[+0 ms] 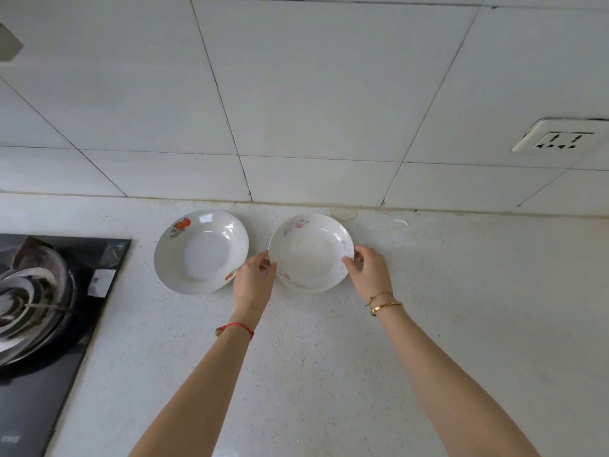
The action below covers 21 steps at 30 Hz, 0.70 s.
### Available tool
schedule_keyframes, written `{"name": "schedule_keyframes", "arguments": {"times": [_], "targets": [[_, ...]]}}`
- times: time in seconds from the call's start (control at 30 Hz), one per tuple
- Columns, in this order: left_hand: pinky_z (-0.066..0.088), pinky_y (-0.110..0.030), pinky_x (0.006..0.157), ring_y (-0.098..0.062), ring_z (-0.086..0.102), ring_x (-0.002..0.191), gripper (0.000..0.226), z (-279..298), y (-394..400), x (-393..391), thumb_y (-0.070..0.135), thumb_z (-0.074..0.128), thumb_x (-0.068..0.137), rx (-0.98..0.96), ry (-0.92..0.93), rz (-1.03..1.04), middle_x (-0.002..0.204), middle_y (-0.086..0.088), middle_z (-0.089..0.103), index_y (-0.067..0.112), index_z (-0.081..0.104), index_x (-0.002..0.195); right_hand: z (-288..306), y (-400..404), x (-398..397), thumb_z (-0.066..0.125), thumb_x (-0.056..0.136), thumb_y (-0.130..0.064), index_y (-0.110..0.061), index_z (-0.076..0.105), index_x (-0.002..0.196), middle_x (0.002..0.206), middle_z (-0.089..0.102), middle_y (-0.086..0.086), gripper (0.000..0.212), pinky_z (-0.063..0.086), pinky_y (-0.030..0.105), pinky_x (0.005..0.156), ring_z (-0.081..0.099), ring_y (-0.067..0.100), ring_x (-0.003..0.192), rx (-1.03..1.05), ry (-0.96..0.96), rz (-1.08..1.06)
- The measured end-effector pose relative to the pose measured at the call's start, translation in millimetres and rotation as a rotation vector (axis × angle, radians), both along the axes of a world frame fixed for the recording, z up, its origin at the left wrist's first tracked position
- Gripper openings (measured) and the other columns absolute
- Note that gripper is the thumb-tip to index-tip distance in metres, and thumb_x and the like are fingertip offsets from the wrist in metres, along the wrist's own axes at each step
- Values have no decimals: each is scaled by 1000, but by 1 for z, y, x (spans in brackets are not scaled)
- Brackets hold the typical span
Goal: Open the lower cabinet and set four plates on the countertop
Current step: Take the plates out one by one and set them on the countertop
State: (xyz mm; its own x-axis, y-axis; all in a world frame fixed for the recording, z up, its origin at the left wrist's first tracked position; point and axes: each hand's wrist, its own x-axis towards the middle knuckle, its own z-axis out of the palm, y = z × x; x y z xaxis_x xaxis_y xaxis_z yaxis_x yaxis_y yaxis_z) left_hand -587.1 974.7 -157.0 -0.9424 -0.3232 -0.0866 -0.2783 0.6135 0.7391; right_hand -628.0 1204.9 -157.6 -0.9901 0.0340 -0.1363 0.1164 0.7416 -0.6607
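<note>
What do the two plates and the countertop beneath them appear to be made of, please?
Fruit-print plate: probably glazed ceramic, with glossy white highlights. Pink-patterned plate, held by both hands: likely the same, a glossy rim but duller centre. Countertop: looks like speckled stone or composite, smooth and faintly shiny.

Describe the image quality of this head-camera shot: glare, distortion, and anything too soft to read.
Head view: wide-angle bending splays the wall tile lines outward; bright glare patches sit on the fruit-printed plate; the plate held between the left hand and right hand looks soft, its pink pattern unreadable; lighting is flat on the countertop, with only faint shadows.
</note>
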Motion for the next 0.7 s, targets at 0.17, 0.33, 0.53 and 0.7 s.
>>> {"name": "schedule_keyframes", "arguments": {"times": [0.17, 0.33, 0.53, 0.7], "targets": [[51, -39, 89, -26, 60, 107, 41, 27, -12, 29, 22, 60, 93, -238, 41, -114, 114, -6, 68, 10, 57, 132, 24, 17, 27, 55, 92, -28, -11, 52, 128, 122, 59, 10, 40, 45, 40, 95, 49, 28, 115, 136, 78, 84], [53, -42, 90, -29, 63, 106, 37, 66, -17, 83, 18, 65, 90, -438, 167, -202, 114, -9, 69, 7, 62, 125, 58, 34, 67, 54, 92, -21, -10, 51, 129, 125, 58, 9, 39, 42, 39, 100, 48, 26, 120, 221, 205, 201], [46, -40, 99, -27, 62, 114, 36, 103, -11, 163, 19, 64, 91, -506, 231, -237, 119, -5, 68, 10, 62, 126, 90, 49, 129, 57, 91, -18, -9, 54, 127, 122, 59, 8, 37, 43, 37, 99, 49, 25, 118, 223, 346, 289], [46, -36, 98, -24, 62, 111, 35, 120, -5, 230, 17, 65, 91, -538, 275, -223, 118, -4, 67, 10, 62, 125, 110, 58, 178, 56, 91, -18, -10, 54, 127, 121, 60, 6, 36, 43, 37, 100, 50, 24, 118, 200, 404, 324]]}}
